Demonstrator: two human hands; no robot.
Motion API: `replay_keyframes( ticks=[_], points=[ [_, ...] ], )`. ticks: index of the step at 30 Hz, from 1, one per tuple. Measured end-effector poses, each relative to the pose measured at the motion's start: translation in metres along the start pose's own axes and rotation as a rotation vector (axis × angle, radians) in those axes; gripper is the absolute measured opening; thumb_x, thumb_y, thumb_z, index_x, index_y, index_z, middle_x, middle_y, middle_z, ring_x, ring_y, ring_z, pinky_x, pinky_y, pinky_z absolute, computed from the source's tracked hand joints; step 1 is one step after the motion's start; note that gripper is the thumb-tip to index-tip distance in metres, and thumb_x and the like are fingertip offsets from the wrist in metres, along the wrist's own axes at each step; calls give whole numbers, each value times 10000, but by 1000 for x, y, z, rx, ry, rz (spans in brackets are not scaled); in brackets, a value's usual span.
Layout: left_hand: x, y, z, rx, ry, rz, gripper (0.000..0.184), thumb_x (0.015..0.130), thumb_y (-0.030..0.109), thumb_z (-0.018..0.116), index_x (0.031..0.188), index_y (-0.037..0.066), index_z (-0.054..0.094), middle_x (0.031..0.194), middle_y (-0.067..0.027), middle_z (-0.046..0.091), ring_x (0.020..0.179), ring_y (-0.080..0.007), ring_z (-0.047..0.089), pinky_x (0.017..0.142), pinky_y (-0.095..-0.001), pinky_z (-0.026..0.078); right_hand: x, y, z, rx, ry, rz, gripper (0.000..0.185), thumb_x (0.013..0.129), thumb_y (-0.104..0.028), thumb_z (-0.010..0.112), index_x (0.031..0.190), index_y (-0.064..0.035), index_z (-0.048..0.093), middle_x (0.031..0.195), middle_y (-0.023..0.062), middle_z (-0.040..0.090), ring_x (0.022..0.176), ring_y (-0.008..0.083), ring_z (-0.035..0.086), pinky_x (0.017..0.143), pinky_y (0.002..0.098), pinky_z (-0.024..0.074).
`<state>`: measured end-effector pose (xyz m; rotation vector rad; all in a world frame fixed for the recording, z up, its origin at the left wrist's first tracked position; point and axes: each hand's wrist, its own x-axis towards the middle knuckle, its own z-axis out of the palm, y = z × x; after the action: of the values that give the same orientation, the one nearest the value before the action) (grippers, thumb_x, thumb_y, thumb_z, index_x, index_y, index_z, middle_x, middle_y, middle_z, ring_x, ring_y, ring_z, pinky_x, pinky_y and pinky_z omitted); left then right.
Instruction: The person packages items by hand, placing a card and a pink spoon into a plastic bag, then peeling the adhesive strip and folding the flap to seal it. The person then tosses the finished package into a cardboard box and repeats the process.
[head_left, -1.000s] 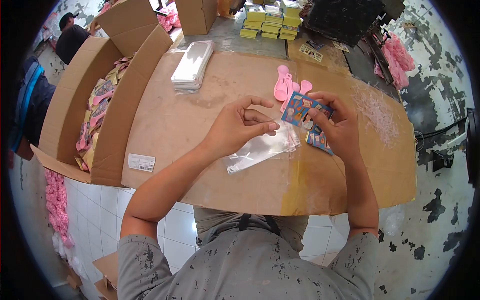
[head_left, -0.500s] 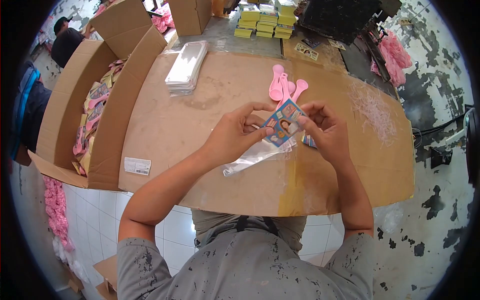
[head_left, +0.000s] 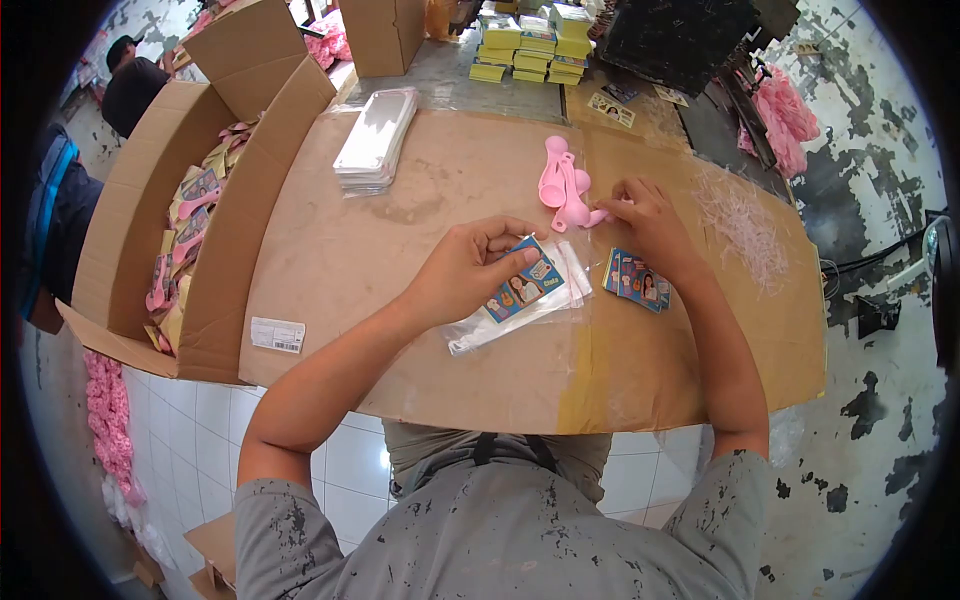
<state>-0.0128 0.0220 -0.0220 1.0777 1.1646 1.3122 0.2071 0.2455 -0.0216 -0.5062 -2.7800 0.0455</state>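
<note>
My left hand (head_left: 470, 262) pinches a blue printed card (head_left: 525, 285) between thumb and fingers. Beneath that card lie clear plastic bags (head_left: 572, 290) on the cardboard sheet. My right hand (head_left: 648, 225) has its fingertips closed on a pink spoon (head_left: 597, 216), of which only part shows. Just left of those fingers is a small pile of pink measuring spoons (head_left: 567, 190). A fanned stack of blue cards (head_left: 638, 282) rests below my right wrist.
A long carton (head_left: 215, 240) at left holds packed spoons and cards. Clear sleeves (head_left: 375, 140) are stacked near the back. Yellow-edged card stacks (head_left: 530, 50) stand beyond. Plastic strips (head_left: 745, 225) lie at right, a white label (head_left: 277, 334) at left. Another person (head_left: 133, 90) is at upper left.
My right hand has left the card and moved up to the pink spoons, taking hold of one. My left hand, with the card, has moved slightly down and left. The card stack is now uncovered.
</note>
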Motion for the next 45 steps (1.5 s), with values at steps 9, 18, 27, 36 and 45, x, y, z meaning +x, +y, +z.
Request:
replay_keyframes(
  ticks=[9, 18, 27, 36, 45],
  points=[
    [-1, -5, 9, -57, 36, 61, 333, 1032, 128, 673, 1326, -20, 624, 1067, -91, 765, 925, -83, 708, 774, -236, 583, -6, -45, -48, 851, 185, 266, 380, 920, -39, 742, 1283, -64, 633, 1053, 40, 636, 871, 131, 659, 774, 317, 522],
    [-7, 1, 16, -105, -55, 13, 360, 1041, 145, 665, 1345, -40, 613, 1096, -95, 763, 938, -80, 709, 784, -234, 590, 1, -101, -45, 1311, 378, 293, 625, 894, 30, 764, 1440, -13, 464, 1159, 128, 603, 920, 161, 722, 692, 247, 597],
    [-5, 0, 16, -161, -50, 47, 394, 1051, 152, 647, 1396, -24, 575, 1130, -103, 761, 964, -97, 720, 788, -242, 584, -12, -94, -11, 898, 408, -7, 376, 952, -37, 712, 1297, -13, 565, 1237, 116, 605, 1131, 224, 666, 956, 374, 546],
    [-7, 4, 9, -138, -220, 45, 394, 1055, 171, 646, 1408, 16, 567, 1141, -64, 754, 990, -80, 693, 881, -273, 557, 9, -97, -73, 811, 29, -307, 230, 864, 46, 670, 1065, -46, 736, 1341, 142, 612, 1237, 263, 608, 1061, 416, 472],
    [-12, 16, 8, 88, -154, 513, 533, 977, 56, 632, 1485, 4, 483, 1445, -141, 584, 1370, -224, 546, 1127, -389, 451, 8, -120, -126, 526, 98, -101, 147, 845, 23, 716, 985, -20, 736, 922, 52, 704, 877, 178, 685, 737, 315, 522]
  ],
)
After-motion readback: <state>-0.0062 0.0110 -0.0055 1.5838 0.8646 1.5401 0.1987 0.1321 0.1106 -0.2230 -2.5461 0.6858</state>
